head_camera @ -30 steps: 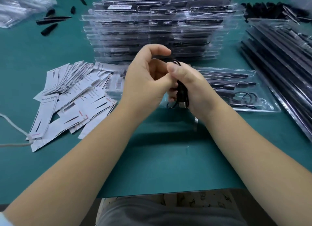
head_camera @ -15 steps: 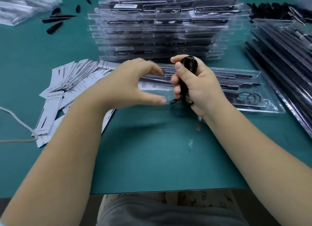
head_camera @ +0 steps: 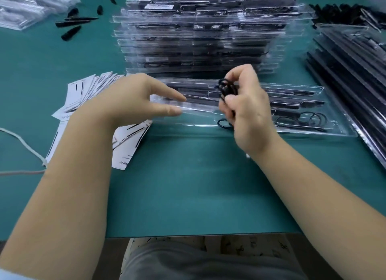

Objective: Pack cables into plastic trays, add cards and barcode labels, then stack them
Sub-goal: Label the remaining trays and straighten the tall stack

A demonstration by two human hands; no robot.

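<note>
- Bench is a smooth teal mat, and the widest bare patch sits right in front of the person, between the two forearms, running down to the near edge.
- Everything else crowds the far half: a tall stack of clear trays straight ahead, glossy and ridged, with dark parts showing through the plastic.
- One tray lies flat just in front of that stack, its near rim facing the bare patch. It's thin, see-through plastic with long moulded slots; slim black bars fill the slots and a few cable loops sit in the right-hand pocket.
- Right hand is up over the middle of the tray, fingers curled round a cable, a thin black cord wound into small round loops that stick out above the thumb.
- Left hand is relaxed and flat, fingers straight and pointing right over the tray's left end. Can't tell if they actually touch the plastic.
- Cards, white paper strips with black print, fan out in a loose heap on the left, partly under the left wrist.
- Right edge is hemmed in by another slanted pile of trays with dark contents.
- Far left: a few black pointed bits and a blurry clear bag.
</note>
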